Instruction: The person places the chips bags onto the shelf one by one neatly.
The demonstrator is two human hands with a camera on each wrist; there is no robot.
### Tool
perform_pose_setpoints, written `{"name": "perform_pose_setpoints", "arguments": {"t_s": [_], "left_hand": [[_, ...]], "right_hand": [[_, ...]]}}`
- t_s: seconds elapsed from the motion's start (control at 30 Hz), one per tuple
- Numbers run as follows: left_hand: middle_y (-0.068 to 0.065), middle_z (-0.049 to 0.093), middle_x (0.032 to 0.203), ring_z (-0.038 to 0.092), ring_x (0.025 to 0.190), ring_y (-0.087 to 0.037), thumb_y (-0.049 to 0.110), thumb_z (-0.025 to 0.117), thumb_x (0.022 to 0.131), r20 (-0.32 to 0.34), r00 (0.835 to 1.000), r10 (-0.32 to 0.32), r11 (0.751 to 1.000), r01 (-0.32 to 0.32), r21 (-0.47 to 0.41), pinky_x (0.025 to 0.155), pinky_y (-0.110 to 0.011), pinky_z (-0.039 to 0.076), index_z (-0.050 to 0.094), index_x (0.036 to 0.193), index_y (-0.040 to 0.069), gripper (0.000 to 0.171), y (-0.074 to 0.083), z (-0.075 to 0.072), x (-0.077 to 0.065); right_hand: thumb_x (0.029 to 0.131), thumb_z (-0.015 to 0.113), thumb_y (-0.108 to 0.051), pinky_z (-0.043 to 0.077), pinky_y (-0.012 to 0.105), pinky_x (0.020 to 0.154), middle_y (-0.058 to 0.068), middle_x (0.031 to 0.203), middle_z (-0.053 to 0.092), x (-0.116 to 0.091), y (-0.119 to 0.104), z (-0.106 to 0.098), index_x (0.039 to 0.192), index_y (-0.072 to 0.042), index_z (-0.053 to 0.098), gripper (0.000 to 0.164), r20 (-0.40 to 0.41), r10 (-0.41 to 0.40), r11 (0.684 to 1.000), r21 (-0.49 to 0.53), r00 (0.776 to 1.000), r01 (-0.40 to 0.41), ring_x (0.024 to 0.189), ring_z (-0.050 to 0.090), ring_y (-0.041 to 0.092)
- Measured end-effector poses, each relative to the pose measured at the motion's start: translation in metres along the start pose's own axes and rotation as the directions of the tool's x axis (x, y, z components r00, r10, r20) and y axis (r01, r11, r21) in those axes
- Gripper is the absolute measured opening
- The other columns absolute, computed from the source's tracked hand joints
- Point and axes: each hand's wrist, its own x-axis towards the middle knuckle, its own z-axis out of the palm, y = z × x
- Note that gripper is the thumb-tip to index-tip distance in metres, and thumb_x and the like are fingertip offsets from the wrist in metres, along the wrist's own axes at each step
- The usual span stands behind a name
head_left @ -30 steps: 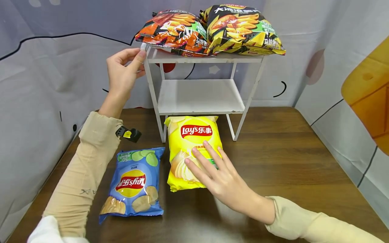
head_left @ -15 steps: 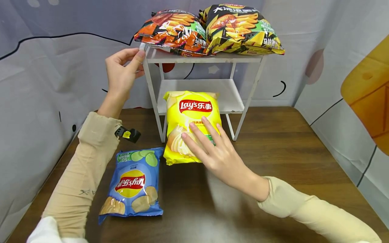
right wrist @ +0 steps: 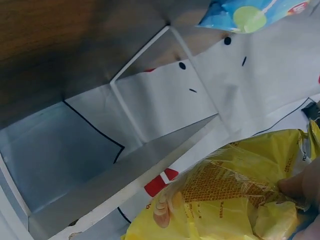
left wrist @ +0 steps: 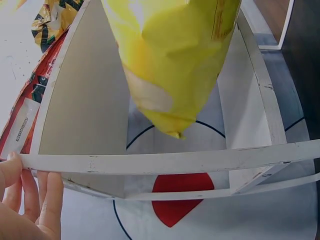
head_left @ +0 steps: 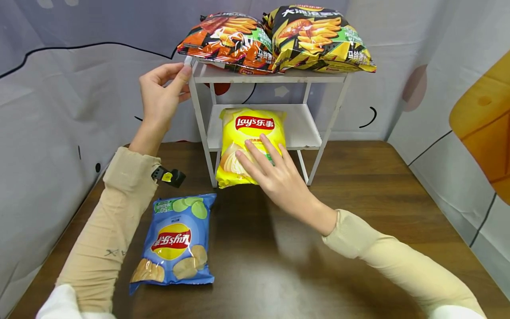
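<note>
A yellow bag of potato chips (head_left: 235, 133) is held by my right hand (head_left: 279, 181), its fingers spread over the printed front. In the right wrist view the thumb (right wrist: 295, 186) presses the back of the bag. The bag's top end overlaps the middle shelf of a white two-tier rack (head_left: 304, 128), and the left wrist view shows it between the upper and middle boards. My left hand (head_left: 161, 93) pinches the rack's top left corner, thumb on top and fingers below, also seen at the rack's post (left wrist: 150, 163).
On the rack's top lie an orange chip bag (head_left: 231, 40) and a black-and-yellow chip bag (head_left: 318, 40). A blue chip bag (head_left: 175, 241) lies on the wooden table (head_left: 370, 195) at the left. A printed cloth (head_left: 99, 93) hangs behind.
My right hand has carried the yellow chip bag up and away from me, from in front of the rack's legs to the middle shelf. My left hand has stayed on the corner.
</note>
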Motion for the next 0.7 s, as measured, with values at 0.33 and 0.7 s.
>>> {"name": "perform_pose_setpoints", "arguments": {"t_s": [0.33, 0.7], "left_hand": [[0.003, 0.063, 0.078, 0.057, 0.056, -0.006, 0.015, 0.075, 0.084, 0.007, 1.000, 0.020, 1.000, -0.020, 0.014, 0.054, -0.014, 0.055, 0.073, 0.095, 0.004, 0.016, -0.001, -0.001, 0.000], [0.003, 0.063, 0.078, 0.057, 0.056, -0.006, 0.015, 0.075, 0.084, 0.007, 1.000, 0.024, 1.000, -0.024, 0.009, 0.054, -0.014, 0.056, 0.073, 0.092, 0.006, 0.013, -0.002, -0.001, 0.001]], "right_hand": [[0.096, 0.054, -0.003, 0.051, 0.054, 0.095, 0.011, 0.138, 0.055, 0.018, 0.013, 0.025, 0.138, -0.015, 0.052, 0.044, 0.031, -0.024, 0.998, -0.054, 0.999, 0.026, 0.127, 0.050, 0.038], [0.098, 0.050, -0.004, 0.053, 0.052, 0.094, 0.009, 0.139, 0.054, 0.032, 0.027, 0.049, 0.140, -0.017, 0.049, 0.044, 0.054, -0.059, 0.994, -0.092, 0.997, 0.064, 0.127, 0.051, 0.037]]}}
